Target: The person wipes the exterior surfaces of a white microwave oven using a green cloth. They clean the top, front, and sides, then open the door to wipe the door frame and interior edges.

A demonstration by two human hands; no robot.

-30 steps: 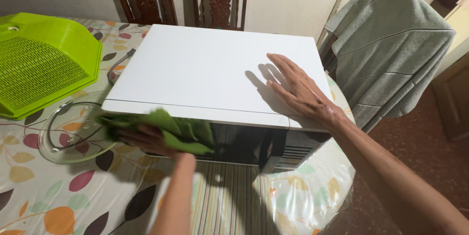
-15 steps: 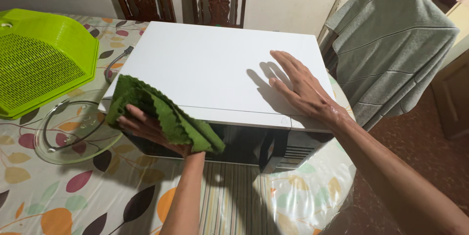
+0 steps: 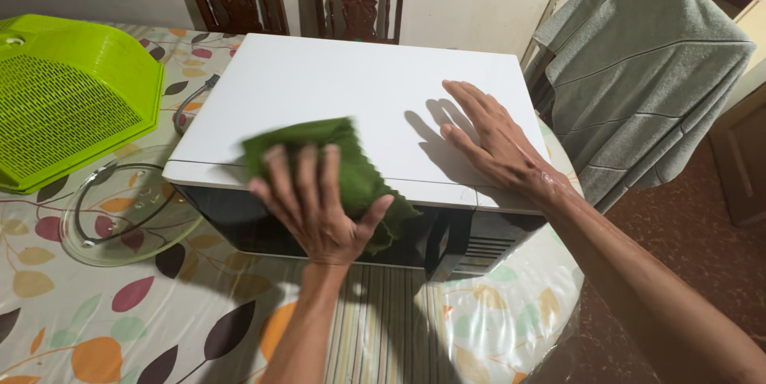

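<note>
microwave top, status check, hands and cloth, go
Left hand flat on green cloth, pressing it on white microwave top near front edge. Right hand spread bare on top. Glass turntable plate lies beside it.

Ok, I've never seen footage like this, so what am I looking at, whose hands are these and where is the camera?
The camera sits on a person's head and looks down, so both bare arms are that person's own. The left hand presses a green cloth flat on the white top of a microwave oven. The right hand lies flat on that top, holding nothing. The oven stands on a table with a leaf-patterned cover. Beside it lie a glass turntable plate and a lime green mesh cover. A grey garment hangs over a chair.
</note>
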